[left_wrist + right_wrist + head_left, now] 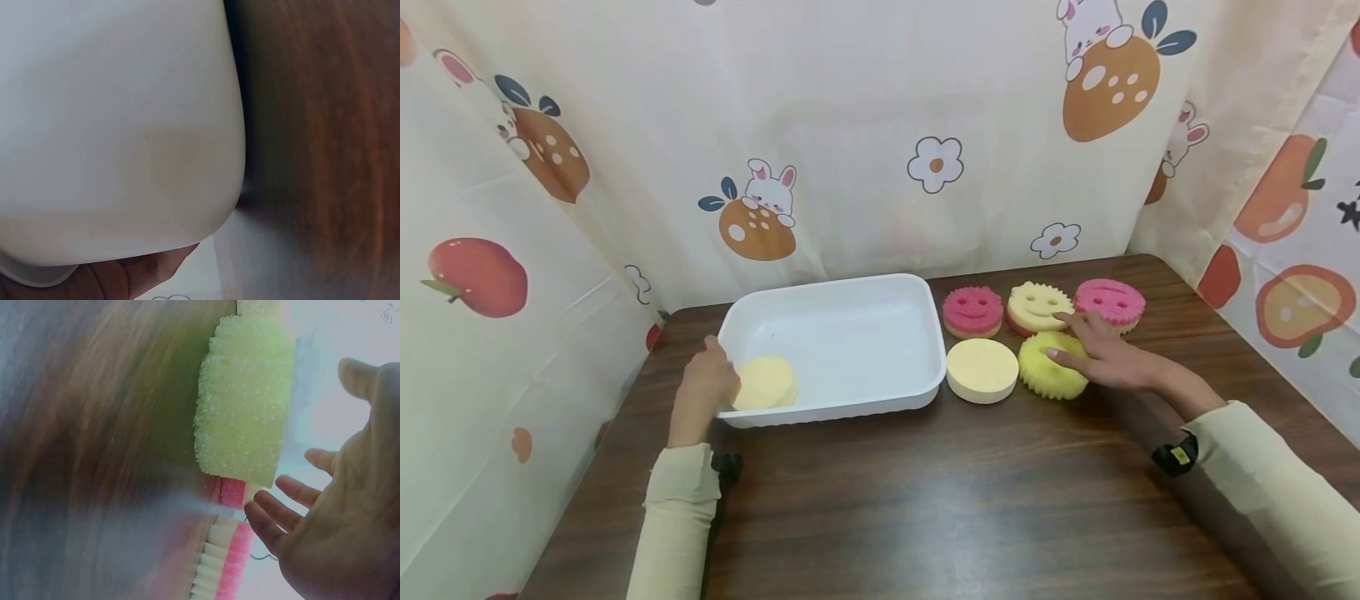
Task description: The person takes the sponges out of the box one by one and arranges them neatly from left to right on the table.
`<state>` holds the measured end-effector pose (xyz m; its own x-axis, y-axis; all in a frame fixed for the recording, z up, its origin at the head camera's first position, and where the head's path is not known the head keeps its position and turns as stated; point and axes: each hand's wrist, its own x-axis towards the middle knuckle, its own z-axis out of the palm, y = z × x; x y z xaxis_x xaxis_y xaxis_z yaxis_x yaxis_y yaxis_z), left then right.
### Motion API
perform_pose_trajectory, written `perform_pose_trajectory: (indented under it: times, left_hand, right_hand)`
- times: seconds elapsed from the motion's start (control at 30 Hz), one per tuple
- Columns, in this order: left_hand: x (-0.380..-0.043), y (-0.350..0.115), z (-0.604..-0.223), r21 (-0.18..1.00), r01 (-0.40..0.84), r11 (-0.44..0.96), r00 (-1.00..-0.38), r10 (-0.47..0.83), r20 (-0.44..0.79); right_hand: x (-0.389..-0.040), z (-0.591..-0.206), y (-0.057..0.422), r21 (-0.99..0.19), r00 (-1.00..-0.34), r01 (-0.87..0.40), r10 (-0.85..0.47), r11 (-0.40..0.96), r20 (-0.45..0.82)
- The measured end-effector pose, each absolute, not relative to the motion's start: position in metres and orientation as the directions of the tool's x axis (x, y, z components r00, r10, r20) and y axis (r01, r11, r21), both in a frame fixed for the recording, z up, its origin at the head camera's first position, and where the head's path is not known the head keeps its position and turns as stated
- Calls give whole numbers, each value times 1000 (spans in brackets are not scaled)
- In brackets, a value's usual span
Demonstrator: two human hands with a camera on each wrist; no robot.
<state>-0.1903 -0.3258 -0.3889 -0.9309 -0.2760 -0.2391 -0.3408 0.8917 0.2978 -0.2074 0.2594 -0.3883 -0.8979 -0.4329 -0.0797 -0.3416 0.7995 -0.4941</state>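
My left hand grips the left end of a white tray, its fingers bent over the rim; the left wrist view shows the tray's outer wall with fingers at that end. Inside the tray, right beside this hand, lies a pale yellow round sponge. With fingers spread, my right hand hovers above a bright yellow scalloped sponge. The right wrist view has that palm beside the yellow sponge, nothing between the fingers.
Behind the yellow sponge sit smiley-faced sponges: a pink one, a cream-topped one and another pink one. A plain cream round sponge stands close to the tray's right side. Printed curtains border the brown table.
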Motion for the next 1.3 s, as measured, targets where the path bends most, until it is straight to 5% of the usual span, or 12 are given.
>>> perform_pose_trajectory:
  times: [1.3]
  left_hand:
    - [-192,-325,-384,308,-329,893,-934,-259,-248]
  right_hand:
    - [-224,-356,205,-373,-903,-414,-427,830,51]
